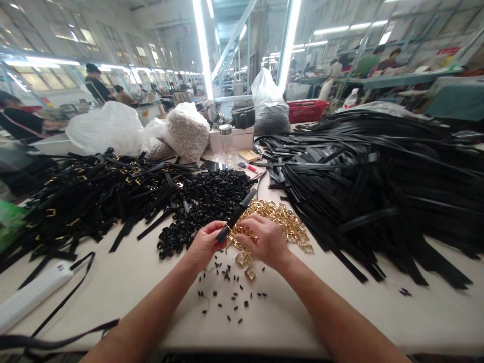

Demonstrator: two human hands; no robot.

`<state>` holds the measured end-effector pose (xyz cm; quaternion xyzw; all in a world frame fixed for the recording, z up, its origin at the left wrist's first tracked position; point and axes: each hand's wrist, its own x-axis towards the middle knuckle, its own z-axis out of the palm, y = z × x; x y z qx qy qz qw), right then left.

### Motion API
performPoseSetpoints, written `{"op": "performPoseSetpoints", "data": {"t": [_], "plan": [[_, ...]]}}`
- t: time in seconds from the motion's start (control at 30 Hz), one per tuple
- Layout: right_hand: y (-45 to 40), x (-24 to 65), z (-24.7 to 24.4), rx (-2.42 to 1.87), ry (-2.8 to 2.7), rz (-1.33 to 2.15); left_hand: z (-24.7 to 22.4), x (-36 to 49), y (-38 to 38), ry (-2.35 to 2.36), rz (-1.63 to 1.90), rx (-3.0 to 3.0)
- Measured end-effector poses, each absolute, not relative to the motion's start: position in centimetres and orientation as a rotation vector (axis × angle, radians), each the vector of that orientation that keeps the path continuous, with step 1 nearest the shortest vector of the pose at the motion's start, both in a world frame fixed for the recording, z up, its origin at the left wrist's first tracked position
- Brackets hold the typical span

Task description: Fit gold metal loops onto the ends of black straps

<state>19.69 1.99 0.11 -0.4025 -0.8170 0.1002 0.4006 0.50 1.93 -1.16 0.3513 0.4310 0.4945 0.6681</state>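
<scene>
My left hand (pixel 207 243) is closed on the lower end of a short black strap (pixel 242 207), which slants up to the right. A gold buckle sits around this strap close to my left fingertips. Right beside the strap is my right hand (pixel 264 238), its fingers bent and its thumb apart from them; whether the fingertips touch the strap is unclear. Under and behind my right hand spreads a pile of gold buckles (pixel 289 222). A heap of small black loops (pixel 212 196) lies behind my left hand. Tiny black pieces (pixel 235 278) are scattered on the table in front.
Long black straps (pixel 363 176) cover the right side of the table (pixel 287 312). Straps with gold buckles (pixel 86 191) are heaped at left, near a white power strip (pixel 36 295). Behind stand filled plastic bags (pixel 188 132), a glass jar (pixel 226 138) and a red basket (pixel 307 110). People work farther off.
</scene>
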Motion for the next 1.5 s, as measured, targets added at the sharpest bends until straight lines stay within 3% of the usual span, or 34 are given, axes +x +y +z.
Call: {"op": "performPoseSetpoints", "data": {"t": [0.43,0.77,1.0,1.3,1.5], "plan": [[1.9,17.9,-1.5,-0.878,-1.758,0.935,-2.1,1.2,1.2,1.042,1.008,1.162],[2.8,18.5,-2.0,-1.026,-1.510,1.154,0.6,-2.3,3.2,1.252,1.143,1.329],[2.7,18.9,-1.4,-1.079,-1.655,1.025,0.8,-4.2,3.3,1.354,0.706,1.815],[2.8,19.4,-1.0,-1.177,-1.812,0.799,2.3,-6.8,3.6,1.628,0.560,2.097],[2.7,19.1,-1.4,-1.226,-1.883,0.737,2.7,-6.7,2.1,1.411,0.257,2.246]]}}
